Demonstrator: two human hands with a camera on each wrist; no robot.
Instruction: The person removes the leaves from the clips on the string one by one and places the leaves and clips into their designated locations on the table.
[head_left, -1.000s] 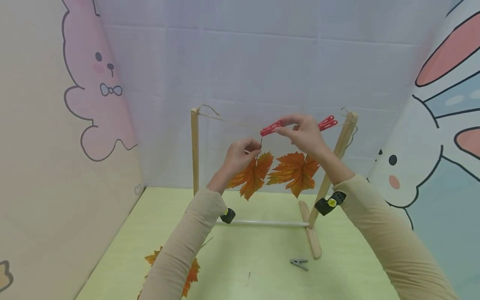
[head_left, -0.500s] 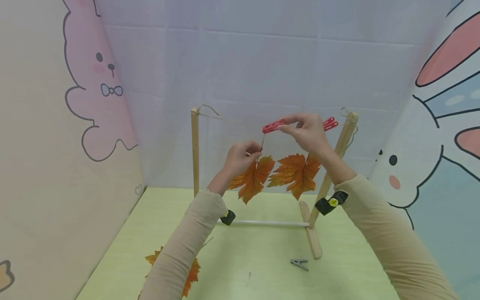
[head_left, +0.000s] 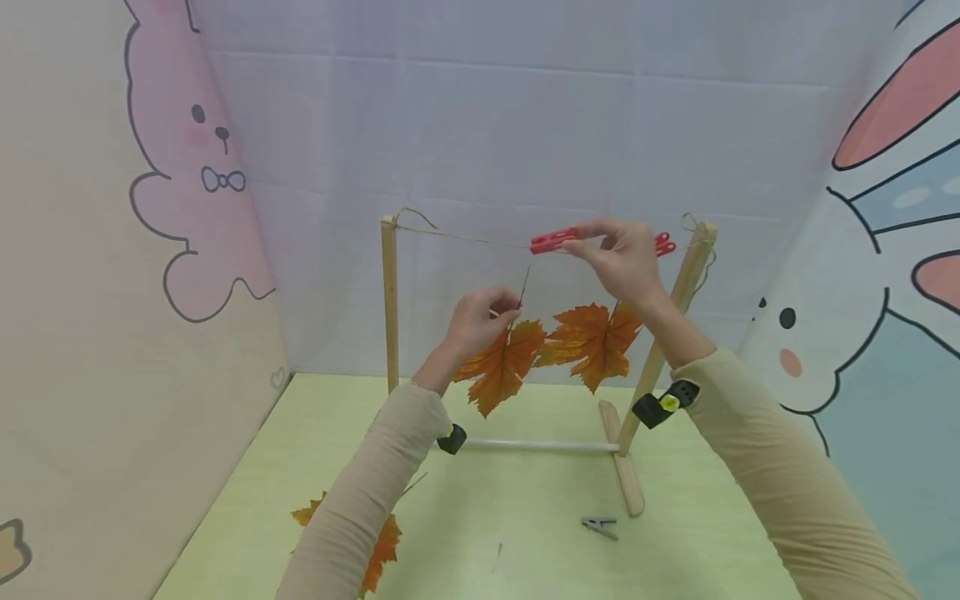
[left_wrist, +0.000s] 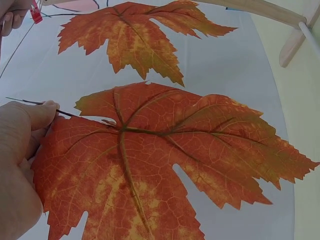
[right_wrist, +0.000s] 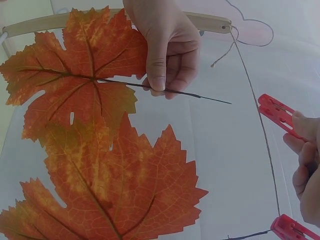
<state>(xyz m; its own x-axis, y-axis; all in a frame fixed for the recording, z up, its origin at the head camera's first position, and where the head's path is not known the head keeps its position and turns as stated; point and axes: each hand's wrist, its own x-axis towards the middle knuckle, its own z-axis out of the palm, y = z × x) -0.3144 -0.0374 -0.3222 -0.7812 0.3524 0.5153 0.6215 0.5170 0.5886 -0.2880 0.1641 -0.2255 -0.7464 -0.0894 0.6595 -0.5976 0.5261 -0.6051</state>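
Observation:
My left hand pinches the dark stem of an orange artificial maple leaf, which hangs below the fingers. In the right wrist view the stem's thin tip points toward the string but stands apart from it. My right hand pinches a red clothespin by its handle end, with its nose right at the string. A second maple leaf hangs to the right, its stem at another red clothespin on the string. Part of that clothespin is behind my right hand in the head view.
The string runs between two wooden posts, joined low down by a white rod. On the pale yellow table lie a grey clothespin and, partly under my left sleeve, more maple leaf.
The stem tip was at the red clothespin's nose and is now below and apart from it. My left hand has lowered slightly with the leaf; my right hand has moved slightly up and right.

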